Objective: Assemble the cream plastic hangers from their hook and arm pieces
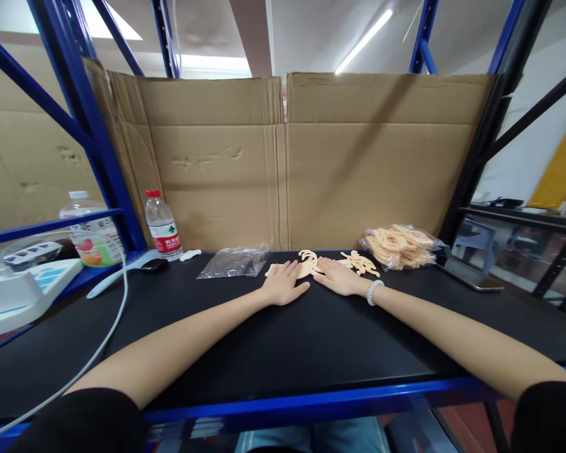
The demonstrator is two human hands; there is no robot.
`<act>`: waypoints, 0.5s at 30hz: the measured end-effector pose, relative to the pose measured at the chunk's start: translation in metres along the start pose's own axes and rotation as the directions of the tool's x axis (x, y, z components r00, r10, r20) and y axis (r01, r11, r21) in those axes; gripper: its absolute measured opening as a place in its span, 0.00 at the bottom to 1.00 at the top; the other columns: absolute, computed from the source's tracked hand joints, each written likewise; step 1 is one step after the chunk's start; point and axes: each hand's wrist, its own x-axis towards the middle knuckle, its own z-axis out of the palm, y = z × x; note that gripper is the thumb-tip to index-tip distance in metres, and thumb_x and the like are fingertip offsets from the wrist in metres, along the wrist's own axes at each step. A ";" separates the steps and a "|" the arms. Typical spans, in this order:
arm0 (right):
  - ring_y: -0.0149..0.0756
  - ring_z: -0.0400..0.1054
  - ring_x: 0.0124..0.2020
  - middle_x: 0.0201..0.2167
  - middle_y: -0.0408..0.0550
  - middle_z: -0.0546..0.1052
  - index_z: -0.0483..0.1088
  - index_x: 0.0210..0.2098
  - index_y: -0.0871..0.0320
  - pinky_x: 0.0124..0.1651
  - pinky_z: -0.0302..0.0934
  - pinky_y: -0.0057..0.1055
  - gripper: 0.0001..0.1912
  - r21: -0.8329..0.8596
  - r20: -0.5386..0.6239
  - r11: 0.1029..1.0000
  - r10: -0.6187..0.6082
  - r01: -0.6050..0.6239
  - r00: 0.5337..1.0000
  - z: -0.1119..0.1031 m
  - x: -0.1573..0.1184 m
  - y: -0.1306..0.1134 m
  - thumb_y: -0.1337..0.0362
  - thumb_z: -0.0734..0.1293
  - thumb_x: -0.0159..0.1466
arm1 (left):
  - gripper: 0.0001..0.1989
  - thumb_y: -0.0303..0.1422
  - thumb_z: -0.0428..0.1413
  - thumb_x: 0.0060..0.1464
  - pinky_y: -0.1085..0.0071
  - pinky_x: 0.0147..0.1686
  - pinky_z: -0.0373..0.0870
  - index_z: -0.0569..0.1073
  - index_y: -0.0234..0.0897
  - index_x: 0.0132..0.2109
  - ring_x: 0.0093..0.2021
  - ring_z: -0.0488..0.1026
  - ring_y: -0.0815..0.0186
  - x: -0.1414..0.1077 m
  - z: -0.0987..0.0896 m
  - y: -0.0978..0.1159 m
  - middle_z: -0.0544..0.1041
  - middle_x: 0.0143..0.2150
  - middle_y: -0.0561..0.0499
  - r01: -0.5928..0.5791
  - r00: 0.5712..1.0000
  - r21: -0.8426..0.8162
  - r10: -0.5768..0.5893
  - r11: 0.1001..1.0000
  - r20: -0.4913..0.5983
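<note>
Flat on a pale cut-out piece with curled strips (306, 264) lies my left hand (283, 283), its fingers stretched out and its thumb apart. My right hand (337, 275), with a beaded bracelet at the wrist, rests with extended fingers at the right side of the same piece. Both palms face down, and their fingers partly cover it. Just beyond the right hand is a second pale cut-out piece (360, 262) of thin curling shapes. A crumpled clear plastic bag (234, 261) lies to the left of my left hand.
A clear bag of stacked pale pieces (399, 245) sits at the back right, beside a dark flat device (469, 277). Red-capped water bottle (163, 229), juice bottle (92, 233), brush-like handled item (122, 274), power strip (28, 296) and white cable (117, 314) occupy the left. Cardboard (217, 163) walls the back.
</note>
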 end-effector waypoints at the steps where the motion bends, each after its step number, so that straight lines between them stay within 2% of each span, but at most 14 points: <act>1: 0.49 0.45 0.66 0.64 0.67 0.53 0.50 0.63 0.75 0.65 0.41 0.42 0.40 -0.005 0.002 1.000 -0.002 0.002 1.000 0.000 0.003 0.002 0.46 0.46 0.67 | 0.38 0.54 0.36 0.58 0.47 0.62 0.36 0.49 0.33 0.67 0.68 0.40 0.51 0.004 0.000 -0.003 0.46 0.69 0.40 0.001 1.000 0.001 -0.001 1.000 0.003; 9: 0.49 0.48 0.65 0.63 0.65 0.56 0.54 0.62 0.72 0.64 0.42 0.41 0.36 -0.009 -0.024 1.000 0.028 -0.029 0.999 -0.002 0.013 0.002 0.48 0.49 0.67 | 0.38 0.55 0.36 0.58 0.45 0.62 0.34 0.49 0.33 0.67 0.69 0.39 0.52 0.016 -0.001 -0.016 0.46 0.69 0.39 -0.027 1.000 0.004 0.027 1.000 -0.005; 12: 0.51 0.47 0.65 0.63 0.65 0.56 0.53 0.63 0.71 0.64 0.42 0.45 0.36 -0.005 -0.027 0.999 0.047 -0.047 0.999 -0.004 0.011 -0.002 0.47 0.50 0.67 | 0.37 0.53 0.36 0.59 0.46 0.62 0.34 0.49 0.33 0.67 0.69 0.39 0.53 0.014 -0.002 -0.015 0.46 0.69 0.40 -0.041 0.999 0.021 0.042 0.999 -0.024; 15: 0.51 0.45 0.66 0.64 0.63 0.55 0.54 0.63 0.69 0.64 0.39 0.49 0.36 -0.023 -0.039 0.998 0.050 -0.051 0.998 -0.008 0.007 -0.005 0.46 0.51 0.67 | 0.34 0.49 0.39 0.60 0.47 0.63 0.35 0.50 0.31 0.66 0.68 0.41 0.54 0.009 -0.003 -0.012 0.49 0.68 0.39 -0.062 0.993 0.069 0.069 0.996 -0.097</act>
